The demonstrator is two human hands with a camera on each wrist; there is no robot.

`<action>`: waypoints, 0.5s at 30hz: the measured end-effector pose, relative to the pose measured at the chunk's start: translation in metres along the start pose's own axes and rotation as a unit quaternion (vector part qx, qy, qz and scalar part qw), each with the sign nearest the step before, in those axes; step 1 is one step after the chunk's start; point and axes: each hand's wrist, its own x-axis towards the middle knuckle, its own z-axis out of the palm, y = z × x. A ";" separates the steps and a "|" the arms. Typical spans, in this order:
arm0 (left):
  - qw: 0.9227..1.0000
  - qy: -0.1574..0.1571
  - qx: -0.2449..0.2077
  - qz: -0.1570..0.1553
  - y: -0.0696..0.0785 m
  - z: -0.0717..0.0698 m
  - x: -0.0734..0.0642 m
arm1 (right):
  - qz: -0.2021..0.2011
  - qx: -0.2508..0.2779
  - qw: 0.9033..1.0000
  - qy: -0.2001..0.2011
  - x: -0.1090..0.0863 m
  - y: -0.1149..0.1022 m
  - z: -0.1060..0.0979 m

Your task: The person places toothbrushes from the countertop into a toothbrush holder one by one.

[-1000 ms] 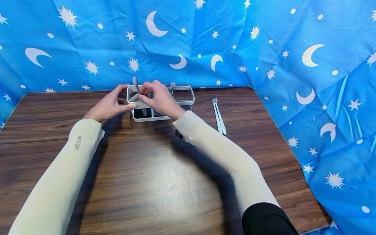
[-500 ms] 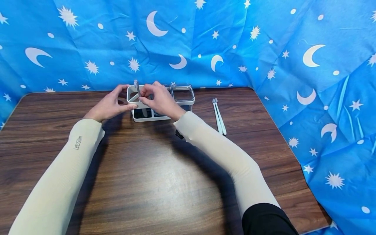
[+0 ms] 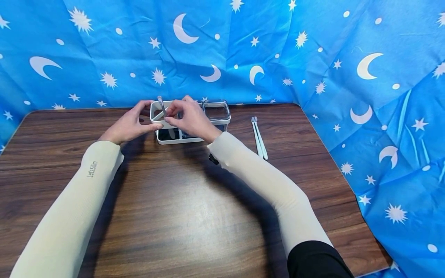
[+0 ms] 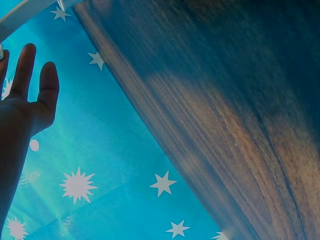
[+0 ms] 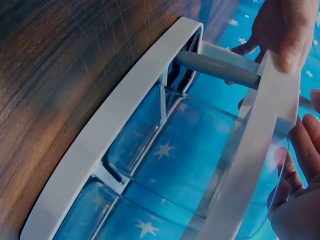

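A white-framed toothbrush holder (image 3: pixel 194 122) with clear cups stands near the table's back edge. My left hand (image 3: pixel 128 122) grips its left end, thumb on the front of the upper rim; in the left wrist view some fingers (image 4: pixel 47 82) of this hand extend freely. My right hand (image 3: pixel 191 117) pinches a grey toothbrush (image 3: pixel 161 103), bristles up, over the holder's left compartment. Seen from the right wrist, the toothbrush handle (image 5: pixel 220 69) runs through the upper frame down to the lower frame. My right palm partly hides the middle of the holder.
Two pale mint toothbrushes (image 3: pixel 259 141) lie side by side on the wooden table (image 3: pixel 180 208), right of the holder. A blue cloth (image 3: pixel 229 50) with moons and stars hangs behind the table and along its right side.
The grey toothbrush has sunk a little lower into the left compartment, with my right hand pinching it. My left hand stays on the holder's end.
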 end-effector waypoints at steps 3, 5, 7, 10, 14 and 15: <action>1.000 0.000 -0.003 0.000 0.001 0.000 0.000 | -0.013 0.003 1.000 0.010 -0.002 0.002 -0.005; 1.000 -0.001 0.000 0.000 0.001 0.000 0.000 | -0.018 0.007 1.000 0.017 -0.003 0.004 -0.009; 1.000 -0.002 0.002 -0.003 0.001 0.000 0.000 | -0.020 0.009 0.999 0.024 -0.005 0.006 -0.013; 1.000 -0.003 0.010 -0.007 0.001 0.000 -0.001 | -0.013 0.015 0.999 0.037 -0.007 0.011 -0.019; 1.000 -0.005 0.012 -0.012 0.002 0.000 -0.001 | -0.001 0.020 0.999 0.050 -0.011 0.021 -0.027; 1.000 -0.005 0.014 -0.012 0.002 0.000 -0.002 | 0.002 0.020 0.998 0.053 -0.012 0.024 -0.029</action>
